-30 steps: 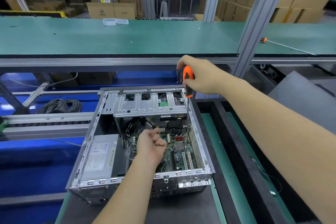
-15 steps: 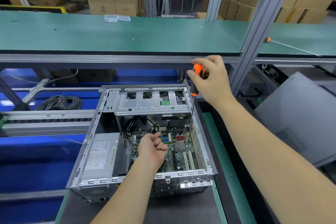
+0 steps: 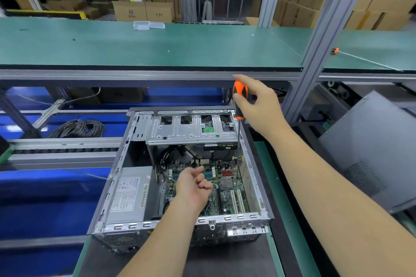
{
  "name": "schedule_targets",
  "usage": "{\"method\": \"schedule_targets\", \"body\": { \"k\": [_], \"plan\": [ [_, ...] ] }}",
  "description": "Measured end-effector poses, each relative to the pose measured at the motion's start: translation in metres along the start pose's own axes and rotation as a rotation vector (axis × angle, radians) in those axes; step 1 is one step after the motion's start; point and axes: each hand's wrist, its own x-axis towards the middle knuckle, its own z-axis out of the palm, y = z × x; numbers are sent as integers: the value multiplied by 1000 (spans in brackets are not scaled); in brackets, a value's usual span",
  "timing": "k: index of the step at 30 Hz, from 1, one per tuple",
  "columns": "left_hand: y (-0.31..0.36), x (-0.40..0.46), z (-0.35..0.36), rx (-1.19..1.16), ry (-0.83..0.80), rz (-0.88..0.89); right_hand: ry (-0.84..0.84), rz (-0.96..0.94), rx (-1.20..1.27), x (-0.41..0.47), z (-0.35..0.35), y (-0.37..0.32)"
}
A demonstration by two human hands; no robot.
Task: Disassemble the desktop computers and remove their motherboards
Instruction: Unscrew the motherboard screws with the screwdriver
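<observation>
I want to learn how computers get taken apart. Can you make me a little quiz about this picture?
1. True or false: the motherboard is already out of the computer case.
2. Which hand grips the orange screwdriver? A) left hand B) right hand
3. Fill in: the grey power supply sits in the case's ____ side, as the person sees it.

Key: 1. False, it is still inside. 2. B. 3. Left.
</observation>
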Motion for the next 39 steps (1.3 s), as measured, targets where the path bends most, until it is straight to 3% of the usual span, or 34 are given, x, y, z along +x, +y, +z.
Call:
{"method": "schedule_targets", "body": {
  "k": [3,8,12,17,21,26,30,34,39],
  "plan": [
    [0,1,0,4,0,-5,65,56,-50,-4,4,2],
    [-1,0,-1,33,-11,-8,-118,16,49,-5,0,2],
    [-1,0,-1,32,-13,-9,130,-11,-143,-5,3,3],
    [0,-1,0,24,-11,-9,-26,31,102,-7,2,2],
    [-1,-1,0,21,-9,-9,162,17,-92,-8,5,-1],
    [0,-1,0,20,-3,-9,-19,17,67,-5,2,-2],
    [0,0,-1,21,-3,-10,153,-1,-152,-5,1,-2],
    [0,0,-1,21,3,-8,-53,56,85,-2,-6,-1],
    [0,0,-1,36,-4,-11,62,33,-195,-3,-2,0]
  ]
}}
